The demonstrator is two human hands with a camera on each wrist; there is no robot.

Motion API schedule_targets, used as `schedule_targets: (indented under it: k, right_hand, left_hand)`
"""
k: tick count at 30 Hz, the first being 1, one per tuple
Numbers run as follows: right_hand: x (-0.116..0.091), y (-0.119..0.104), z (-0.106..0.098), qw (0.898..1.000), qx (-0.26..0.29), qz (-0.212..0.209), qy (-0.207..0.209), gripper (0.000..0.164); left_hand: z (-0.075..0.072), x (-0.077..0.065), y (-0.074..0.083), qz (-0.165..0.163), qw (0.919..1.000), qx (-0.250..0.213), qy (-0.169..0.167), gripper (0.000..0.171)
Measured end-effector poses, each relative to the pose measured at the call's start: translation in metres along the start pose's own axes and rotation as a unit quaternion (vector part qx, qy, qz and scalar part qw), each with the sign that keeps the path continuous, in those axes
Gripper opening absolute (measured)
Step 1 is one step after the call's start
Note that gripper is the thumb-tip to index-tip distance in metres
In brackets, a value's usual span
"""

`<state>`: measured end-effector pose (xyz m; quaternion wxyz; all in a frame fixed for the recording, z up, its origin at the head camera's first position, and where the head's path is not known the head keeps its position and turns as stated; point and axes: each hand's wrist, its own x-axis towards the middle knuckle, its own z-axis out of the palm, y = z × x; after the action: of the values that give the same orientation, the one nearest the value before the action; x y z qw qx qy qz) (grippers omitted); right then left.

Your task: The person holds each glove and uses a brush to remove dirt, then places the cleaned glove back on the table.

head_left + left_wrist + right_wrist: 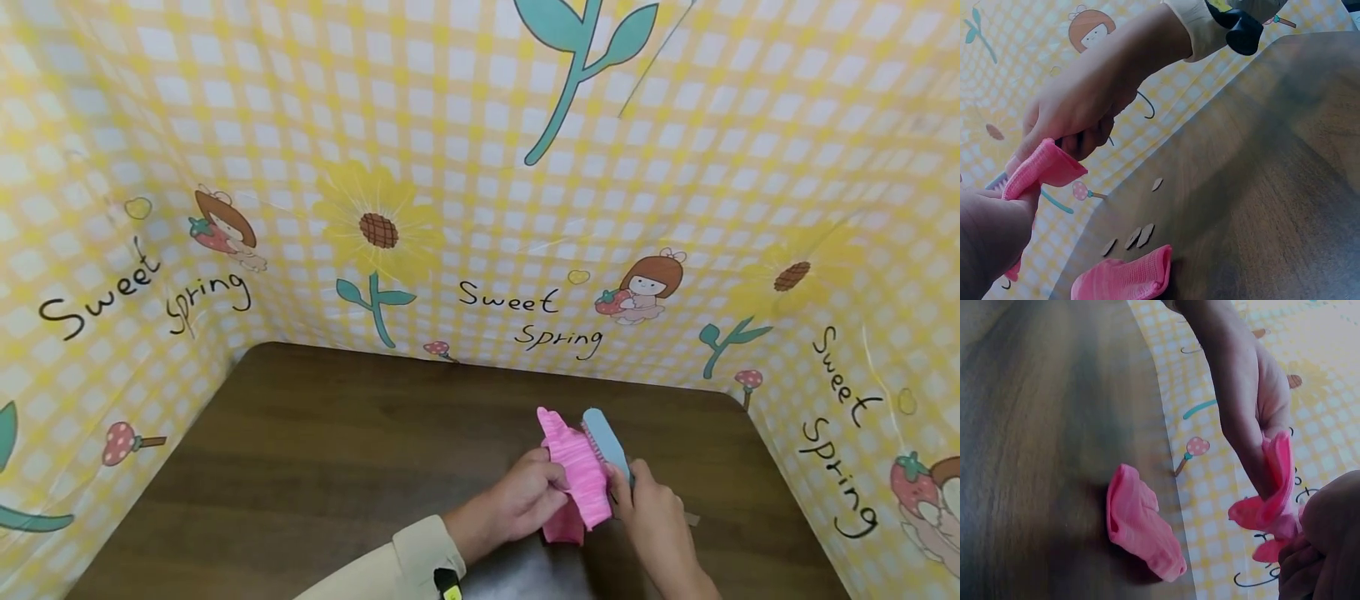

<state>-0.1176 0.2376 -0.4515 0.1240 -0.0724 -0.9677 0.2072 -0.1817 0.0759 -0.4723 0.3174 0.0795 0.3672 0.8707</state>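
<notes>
My left hand (528, 496) grips a bright pink sock (581, 471) above the table. In the right wrist view, some of that hand's fingers go in at the sock's opening (1282, 465). My right hand (660, 521) holds a light blue brush (611, 442) by its handle. The brush stands beside the sock with its bristles facing the fabric; whether they touch cannot be told. A second pink sock (1144, 528) lies on the table below the hands, and in the left wrist view this sock (1125, 275) is partly cut off.
Dark brown wooden table (315, 450) lies under the hands. Several small flat brownish pieces (1145, 235) lie on it near the second sock. A yellow checked cloth (465, 208) with printed flowers and words stands around the back and sides.
</notes>
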Motion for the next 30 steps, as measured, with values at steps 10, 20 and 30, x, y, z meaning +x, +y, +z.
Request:
schedule_targets:
  k: [10,20,30]
  right_hand:
    - [0.008,0.006,-0.006,1.0,0.014,0.025,0.001,0.039]
    - [-0.004,-0.019,-0.01,0.997,0.059,-0.05,0.012,0.027]
    - [-0.014,-0.023,0.001,0.997,0.031,-0.073,0.006,0.025]
  left_hand:
    - [0.003,0.0,0.003,0.016,0.9998,0.004,-0.007,0.058]
    - [0.003,0.006,0.01,0.021,0.9995,0.023,-0.007,0.059]
    - [0.003,0.005,0.013,0.027,0.9996,0.013,-0.002,0.061]
